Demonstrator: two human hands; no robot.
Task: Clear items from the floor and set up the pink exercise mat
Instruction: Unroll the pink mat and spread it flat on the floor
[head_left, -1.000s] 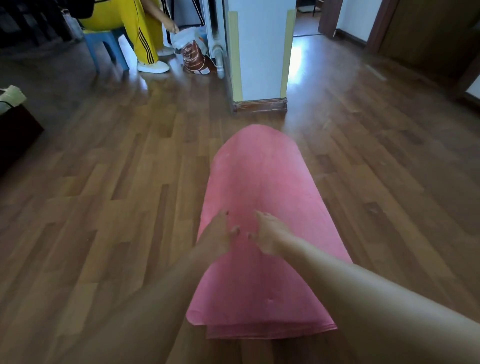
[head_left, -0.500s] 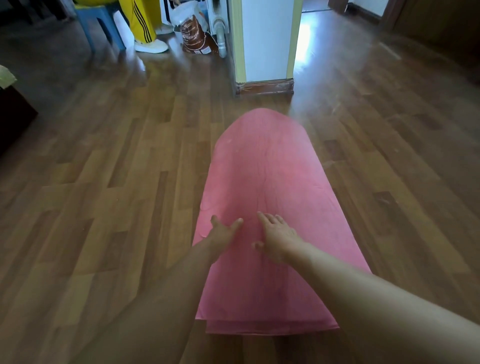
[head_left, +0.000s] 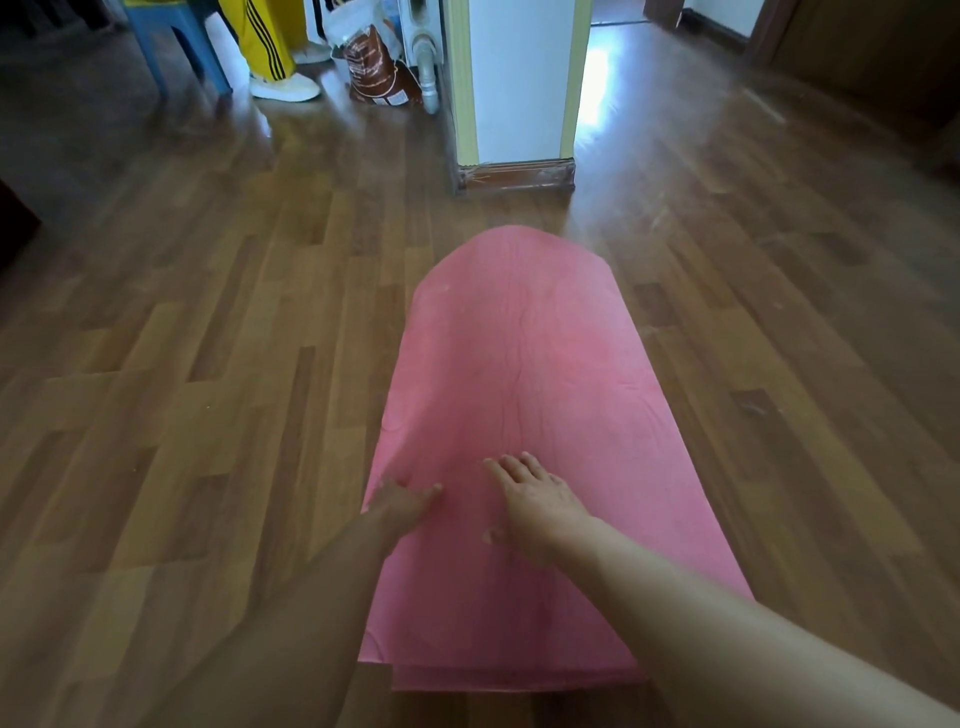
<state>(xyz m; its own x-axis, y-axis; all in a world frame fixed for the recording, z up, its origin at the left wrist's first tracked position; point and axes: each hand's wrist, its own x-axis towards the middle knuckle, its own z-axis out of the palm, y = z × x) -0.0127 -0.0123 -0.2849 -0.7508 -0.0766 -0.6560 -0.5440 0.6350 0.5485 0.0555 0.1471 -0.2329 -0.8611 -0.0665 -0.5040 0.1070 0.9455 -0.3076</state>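
One pink exercise mat lies lengthwise on the wooden floor, running from the near edge of the view toward a white pillar at the far middle. Its far end is rounded and stops short of the pillar's base. At the near end a second pink edge shows beneath the top one, so it looks doubled over or two layers deep there; which, I cannot tell.

Both hands rest flat on it, fingers spread and gripping nothing. The left hand sits at the mat's left edge, the right hand just beside it, nearer the middle.

The mat looks thin, soft and light: fine creases run across its top and the edges lie limp. It likely bends freely and slides easily on the glossy boards, so pressing with open palms suits smoothing it. To shift it, a hold on a long edge or on both near corners would probably serve better than a pinch in the middle.

Count: one mat, two hands. Past the floor's far left corner stand one blue stool, one brown bag, and a person's yellow striped trouser leg with one white shoe.
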